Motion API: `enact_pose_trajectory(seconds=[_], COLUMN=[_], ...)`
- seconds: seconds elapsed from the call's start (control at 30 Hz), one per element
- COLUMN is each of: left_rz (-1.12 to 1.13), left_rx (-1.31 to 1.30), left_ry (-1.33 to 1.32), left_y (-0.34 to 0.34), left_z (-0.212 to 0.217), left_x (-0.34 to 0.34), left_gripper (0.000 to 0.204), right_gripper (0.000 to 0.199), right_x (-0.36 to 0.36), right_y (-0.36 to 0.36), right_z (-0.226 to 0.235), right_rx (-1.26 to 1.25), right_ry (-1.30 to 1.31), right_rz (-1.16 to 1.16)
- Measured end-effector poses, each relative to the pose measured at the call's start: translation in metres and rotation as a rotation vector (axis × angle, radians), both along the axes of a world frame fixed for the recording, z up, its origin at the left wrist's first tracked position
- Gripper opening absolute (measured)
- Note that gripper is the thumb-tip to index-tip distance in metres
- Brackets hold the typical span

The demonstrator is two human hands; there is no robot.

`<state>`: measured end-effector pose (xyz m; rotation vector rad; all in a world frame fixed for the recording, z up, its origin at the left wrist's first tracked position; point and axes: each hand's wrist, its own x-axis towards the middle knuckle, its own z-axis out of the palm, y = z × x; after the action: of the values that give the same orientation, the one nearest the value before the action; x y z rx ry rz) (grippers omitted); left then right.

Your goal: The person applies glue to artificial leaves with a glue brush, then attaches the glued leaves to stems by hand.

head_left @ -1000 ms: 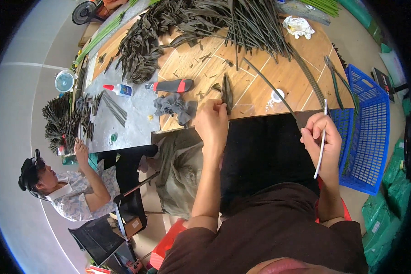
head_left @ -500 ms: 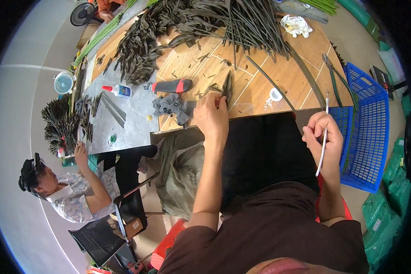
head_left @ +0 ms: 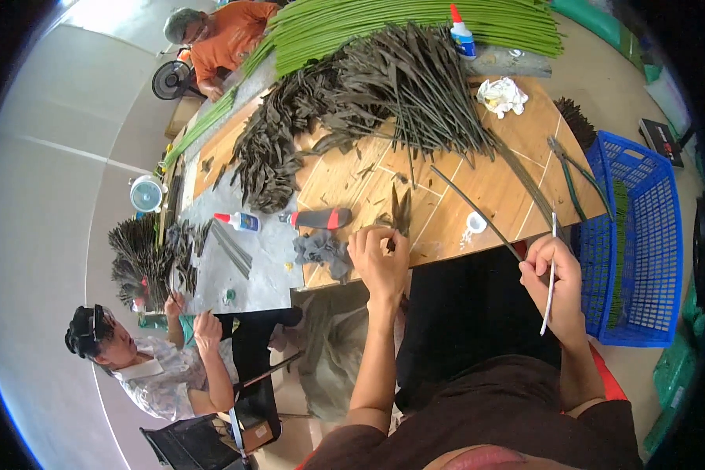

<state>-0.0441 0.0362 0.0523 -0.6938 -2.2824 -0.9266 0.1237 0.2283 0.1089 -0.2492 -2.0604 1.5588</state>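
My left hand is at the table's near edge, thumb and fingers pinched on dark brown leaf pieces. Their two pointed tips spread apart above my fingers. My right hand, just off the edge, grips a thin white stick with a narrow tip. A long dark stem runs from these same fingers back over the table. Between my hands sits a small white cup with white spots beside it. A red-and-black-handled tool and a crumpled grey cloth lie left of my left hand.
Dark leaves and a bundle of dark stems cover the far table, green stems behind. Pliers lie right, near a blue basket. Glue bottles stand about. Co-workers sit left and far left.
My view has tilted up, showing more of the far table. The leaf pieces in my left hand now show two separated tips. My right hand keeps the stick and stem.
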Motion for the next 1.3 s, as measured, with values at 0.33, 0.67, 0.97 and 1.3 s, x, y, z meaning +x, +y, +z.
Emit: enact_pose_trajectory(seconds=[0.33,0.67,0.97,1.3], left_rz=[0.053,-0.062,-0.163,-0.301], left_rx=[0.659,1.125,1.389,1.249], left_ry=[-0.516,-0.846,-0.949,-1.083], left_y=[0.002,-0.022,-0.016,-0.016], left_z=[0.003,0.001,0.024,0.016], left_x=[-0.003,-0.006,0.0,0.019], left_gripper=[0.009,0.009,0.007,0.009], right_gripper=[0.027,0.027,0.028,0.028], right_x=[0.0,0.004,-0.001,-0.013], right_y=[0.005,0.001,-0.009,-0.044], right_z=[-0.002,-0.001,-0.004,-0.014], right_rx=[0.004,0.075,0.091,0.185], right_ry=[-0.013,0.027,-0.01,0.091], right_rz=[-0.007,-0.018,-0.012,0.071])
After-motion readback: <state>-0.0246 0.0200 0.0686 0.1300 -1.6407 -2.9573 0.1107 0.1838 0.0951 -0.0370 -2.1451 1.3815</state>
